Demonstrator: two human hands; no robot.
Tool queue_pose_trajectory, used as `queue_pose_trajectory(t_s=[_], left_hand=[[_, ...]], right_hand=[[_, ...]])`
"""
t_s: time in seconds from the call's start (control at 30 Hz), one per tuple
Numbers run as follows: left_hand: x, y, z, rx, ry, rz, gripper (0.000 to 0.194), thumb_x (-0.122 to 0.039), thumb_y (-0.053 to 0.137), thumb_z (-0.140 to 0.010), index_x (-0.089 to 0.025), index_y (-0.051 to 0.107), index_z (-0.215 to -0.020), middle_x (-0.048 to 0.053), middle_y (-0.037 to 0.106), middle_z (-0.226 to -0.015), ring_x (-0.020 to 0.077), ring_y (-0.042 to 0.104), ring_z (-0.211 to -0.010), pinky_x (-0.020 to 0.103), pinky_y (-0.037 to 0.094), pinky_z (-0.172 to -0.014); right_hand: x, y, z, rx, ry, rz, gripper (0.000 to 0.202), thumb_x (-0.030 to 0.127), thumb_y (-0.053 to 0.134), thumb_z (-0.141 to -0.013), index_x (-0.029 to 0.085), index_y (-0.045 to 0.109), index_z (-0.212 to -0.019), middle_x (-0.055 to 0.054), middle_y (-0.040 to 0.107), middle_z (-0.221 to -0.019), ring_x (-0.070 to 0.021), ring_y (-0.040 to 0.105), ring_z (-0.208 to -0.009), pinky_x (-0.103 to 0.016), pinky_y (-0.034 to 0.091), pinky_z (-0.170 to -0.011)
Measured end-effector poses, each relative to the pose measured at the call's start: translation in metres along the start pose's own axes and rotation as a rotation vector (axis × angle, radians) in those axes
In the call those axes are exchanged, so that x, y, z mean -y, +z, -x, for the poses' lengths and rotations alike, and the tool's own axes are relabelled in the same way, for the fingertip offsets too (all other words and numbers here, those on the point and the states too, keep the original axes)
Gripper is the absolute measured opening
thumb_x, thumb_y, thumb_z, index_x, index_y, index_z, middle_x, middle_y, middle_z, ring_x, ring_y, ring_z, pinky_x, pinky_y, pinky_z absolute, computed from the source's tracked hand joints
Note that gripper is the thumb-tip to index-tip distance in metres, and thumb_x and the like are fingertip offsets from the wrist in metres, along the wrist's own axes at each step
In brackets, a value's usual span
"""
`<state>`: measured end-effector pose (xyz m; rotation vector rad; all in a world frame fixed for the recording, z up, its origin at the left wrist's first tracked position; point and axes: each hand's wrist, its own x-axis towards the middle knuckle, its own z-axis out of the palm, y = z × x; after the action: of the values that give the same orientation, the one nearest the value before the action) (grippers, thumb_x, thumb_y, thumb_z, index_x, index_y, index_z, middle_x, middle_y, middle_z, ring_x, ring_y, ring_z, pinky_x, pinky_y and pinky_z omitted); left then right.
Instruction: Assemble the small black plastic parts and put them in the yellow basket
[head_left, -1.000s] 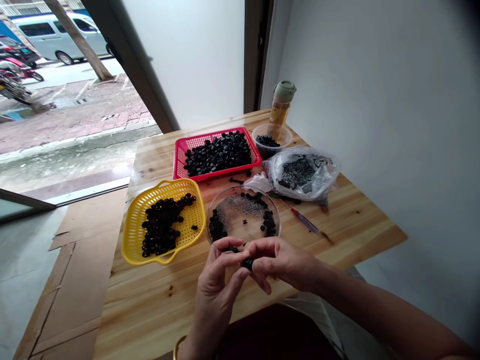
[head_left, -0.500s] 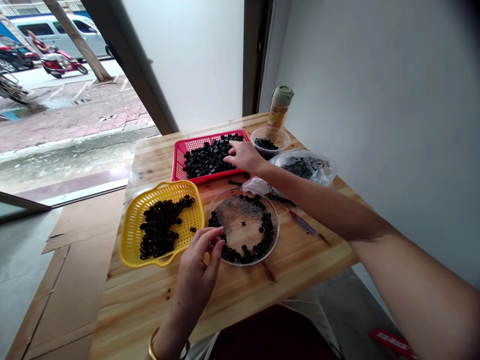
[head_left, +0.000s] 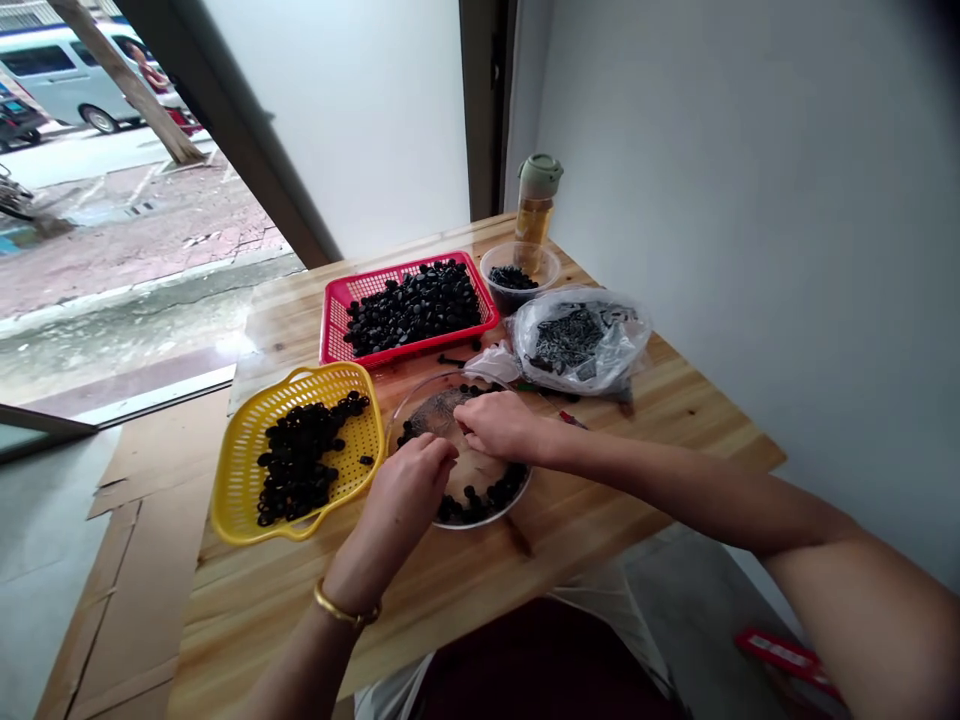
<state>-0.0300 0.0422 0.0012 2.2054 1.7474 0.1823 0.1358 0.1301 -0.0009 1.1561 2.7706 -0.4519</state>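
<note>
Both hands meet over a round clear dish [head_left: 517, 500] with small black round pieces [head_left: 474, 505] around its inside edge and fine clear or metallic bits [head_left: 435, 408] at its far side. My left hand [head_left: 415, 480] is closed, fingertips pinched together at the dish's left side. Close by on the right, my right hand [head_left: 499, 428] is closed too, its fingertips curled toward the left ones. Whatever the fingers hold is hidden or too small to name. To the left stands a yellow basket [head_left: 234, 480] with black ring-like pieces [head_left: 300, 460].
Behind the dish is a red basket [head_left: 334, 325] of black round pieces. A clear bowl [head_left: 555, 268] of dark bits, a drink bottle [head_left: 535, 205] and a plastic bag [head_left: 630, 340] of small dark parts stand at the right. A crumpled white wrapper [head_left: 491, 362] lies by the bag.
My right hand has moved from the red basket down to the dish, beside my left hand. The left fingers have closed into a pinch. The view has shifted slightly to the right.
</note>
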Motion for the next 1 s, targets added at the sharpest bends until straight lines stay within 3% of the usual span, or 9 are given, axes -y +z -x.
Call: queue_pose_trajectory(t_s=[0.17,0.37,0.47,0.57,0.67,0.73,1.0], left_hand=[[-0.011,0.005,-0.02,0.156,0.044,-0.03,0.017,-0.013,0.061,-0.094,-0.021,0.076,-0.097,0.007,0.076,-0.102,0.0238,0.073,-0.093,0.03,0.053,-0.077],[-0.021,0.003,-0.023,0.212,0.003,-0.108,0.016,-0.015,0.059,-0.095,-0.021,0.074,-0.094,0.008,0.074,-0.107,0.0231,0.071,-0.094,0.03,0.05,-0.076],[-0.023,0.002,-0.017,0.191,-0.062,-0.151,0.018,-0.017,0.054,-0.098,-0.02,0.071,-0.097,0.011,0.072,-0.107,0.026,0.07,-0.097,0.032,0.05,-0.076],[-0.023,0.004,-0.014,0.219,-0.08,-0.157,0.011,-0.021,0.061,-0.095,-0.021,0.07,-0.089,0.009,0.073,-0.102,0.0262,0.071,-0.093,0.032,0.049,-0.073],[-0.02,0.007,-0.015,0.221,-0.102,-0.166,0.004,-0.019,0.065,-0.091,-0.021,0.068,-0.092,0.009,0.073,-0.1,0.0274,0.071,-0.094,0.032,0.049,-0.073],[-0.016,0.007,-0.016,0.199,-0.114,-0.176,0.01,-0.017,0.064,-0.09,-0.019,0.067,-0.1,0.011,0.073,-0.103,0.0292,0.07,-0.097,0.034,0.05,-0.075],[-0.002,-0.002,-0.012,0.153,-0.118,-0.192,0.013,-0.015,0.056,-0.095,-0.018,0.068,-0.098,0.013,0.071,-0.105,0.031,0.069,-0.102,0.037,0.052,-0.078]], right_hand=[[-0.005,0.0,-0.004,0.0,-0.029,-0.004,0.03,0.032,0.063,-0.095,0.015,0.07,-0.12,-0.016,0.077,-0.119,-0.0312,0.074,-0.107,-0.032,0.052,-0.076],[-0.004,-0.007,-0.007,-0.031,-0.009,-0.041,0.023,0.024,0.063,-0.094,0.012,0.075,-0.109,-0.018,0.078,-0.113,-0.0312,0.074,-0.104,-0.032,0.051,-0.075],[-0.007,-0.014,0.001,-0.125,-0.015,-0.082,0.023,0.02,0.059,-0.095,0.014,0.073,-0.112,-0.015,0.077,-0.117,-0.0285,0.072,-0.106,-0.031,0.048,-0.076],[-0.011,-0.019,0.014,-0.23,-0.019,-0.13,0.023,0.018,0.054,-0.098,0.016,0.07,-0.115,-0.01,0.076,-0.118,-0.024,0.07,-0.104,-0.03,0.045,-0.078],[-0.013,-0.021,0.026,-0.379,-0.048,-0.264,0.016,0.016,0.058,-0.095,0.017,0.07,-0.105,-0.007,0.077,-0.106,-0.0205,0.068,-0.095,-0.028,0.042,-0.078],[-0.014,-0.02,0.035,-0.467,-0.075,-0.374,0.012,0.015,0.062,-0.092,0.017,0.07,-0.099,-0.005,0.076,-0.097,-0.0182,0.066,-0.085,-0.027,0.042,-0.076],[-0.017,-0.017,0.069,-0.63,-0.115,-0.611,0.01,0.013,0.063,-0.09,0.017,0.069,-0.098,-0.001,0.071,-0.083,-0.0125,0.057,-0.065,-0.025,0.043,-0.067]])
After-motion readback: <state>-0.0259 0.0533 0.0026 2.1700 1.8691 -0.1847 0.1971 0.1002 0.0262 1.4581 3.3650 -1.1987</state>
